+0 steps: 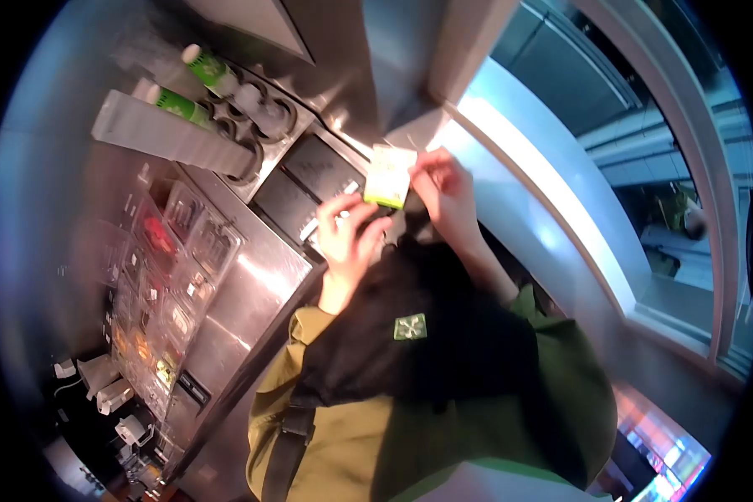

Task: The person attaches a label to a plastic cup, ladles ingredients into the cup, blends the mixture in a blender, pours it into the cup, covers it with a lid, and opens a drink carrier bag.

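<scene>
A small white packet with a green lower edge is held up above the metal counter. My right hand pinches its right side between thumb and fingers. Just below and left of the packet is my left hand, its fingers spread and curved, the fingertips close to the packet's lower left corner. Whether they touch it I cannot tell. Beneath and to the left lies a dark, flat-topped unit set in the counter, with small white labels along its right edge.
Green-and-white bottles and a long pale stack stand in round holders at the upper left. Lidded clear containers of food line the left side. A window ledge curves along the right.
</scene>
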`<state>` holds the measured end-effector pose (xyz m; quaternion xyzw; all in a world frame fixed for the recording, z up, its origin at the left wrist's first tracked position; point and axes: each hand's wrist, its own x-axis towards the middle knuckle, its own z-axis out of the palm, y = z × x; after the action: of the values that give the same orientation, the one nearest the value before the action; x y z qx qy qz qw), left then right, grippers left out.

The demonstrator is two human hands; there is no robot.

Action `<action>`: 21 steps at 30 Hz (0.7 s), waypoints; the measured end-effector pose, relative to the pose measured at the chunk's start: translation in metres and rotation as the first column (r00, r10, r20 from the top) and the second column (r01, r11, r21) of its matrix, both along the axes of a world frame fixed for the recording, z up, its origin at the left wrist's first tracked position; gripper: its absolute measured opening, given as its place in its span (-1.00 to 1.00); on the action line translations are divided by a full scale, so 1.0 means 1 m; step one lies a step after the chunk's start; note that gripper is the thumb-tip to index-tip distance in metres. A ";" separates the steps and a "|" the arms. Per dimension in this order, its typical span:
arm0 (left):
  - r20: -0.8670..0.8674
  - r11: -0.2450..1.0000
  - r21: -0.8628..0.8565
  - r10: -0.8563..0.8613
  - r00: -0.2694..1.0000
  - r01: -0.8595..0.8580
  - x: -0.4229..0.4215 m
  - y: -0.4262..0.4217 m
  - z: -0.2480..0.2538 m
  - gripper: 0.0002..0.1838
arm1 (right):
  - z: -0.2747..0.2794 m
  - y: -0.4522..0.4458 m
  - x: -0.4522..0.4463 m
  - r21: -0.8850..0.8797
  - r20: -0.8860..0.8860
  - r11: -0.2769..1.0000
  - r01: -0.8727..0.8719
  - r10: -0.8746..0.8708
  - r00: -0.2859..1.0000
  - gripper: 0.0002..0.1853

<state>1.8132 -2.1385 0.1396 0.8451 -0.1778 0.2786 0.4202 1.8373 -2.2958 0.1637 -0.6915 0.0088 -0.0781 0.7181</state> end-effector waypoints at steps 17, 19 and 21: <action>0.011 0.671 -0.269 0.719 0.695 -0.690 0.164 0.333 -0.039 -0.74 | -0.026 -0.019 -0.016 0.154 -0.188 0.956 0.249 -0.219 0.957 -0.95; 0.089 0.774 -0.063 0.634 0.769 -0.630 0.236 0.389 -0.037 -0.69 | -0.035 -0.010 -0.035 0.106 -0.217 0.923 0.371 -0.342 0.914 -0.95; -0.104 0.902 0.162 0.420 0.902 -0.401 0.299 0.411 -0.038 -0.61 | -0.028 0.003 -0.052 0.153 -0.182 0.886 0.439 -0.411 0.893 -0.94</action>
<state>2.1121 -1.7272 0.1015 0.9075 0.0151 0.2894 0.3041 1.7857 -2.2925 0.1359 -0.6048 0.2198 -0.1820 0.7434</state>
